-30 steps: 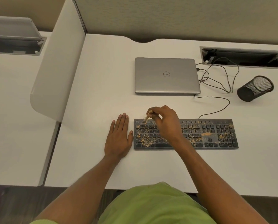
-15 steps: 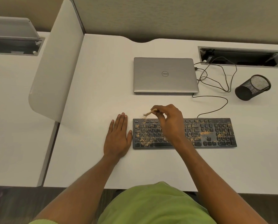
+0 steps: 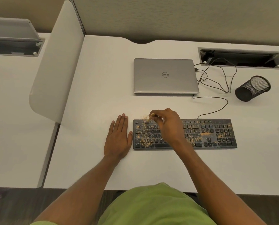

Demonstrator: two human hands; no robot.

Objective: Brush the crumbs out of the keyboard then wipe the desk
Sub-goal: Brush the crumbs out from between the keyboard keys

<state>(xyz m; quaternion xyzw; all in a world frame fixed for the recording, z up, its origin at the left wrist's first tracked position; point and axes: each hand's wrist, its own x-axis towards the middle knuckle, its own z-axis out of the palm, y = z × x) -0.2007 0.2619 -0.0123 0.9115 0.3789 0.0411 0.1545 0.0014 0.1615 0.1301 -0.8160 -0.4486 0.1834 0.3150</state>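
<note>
A black keyboard (image 3: 216, 135) lies on the white desk (image 3: 95, 98), speckled with orange-brown crumbs. My right hand (image 3: 169, 125) hovers over its left half and pinches a small tan brush (image 3: 149, 119), whose tip touches the top key row near the left end. A few crumbs (image 3: 144, 117) lie on the desk just behind that edge. My left hand (image 3: 118, 138) rests flat on the desk, fingers straight, its thumb side touching the keyboard's left end.
A closed silver laptop (image 3: 165, 76) sits behind the keyboard, with black cables (image 3: 216, 82) running to a desk cable tray (image 3: 242, 58). A black mesh cup (image 3: 252, 88) lies tipped at the right. A white divider (image 3: 54, 65) stands on the left.
The brush flicked up past the keyboard's back edge, then came back down onto the top row. Crumbs now lie on the desk behind the keyboard. The left hand stayed put.
</note>
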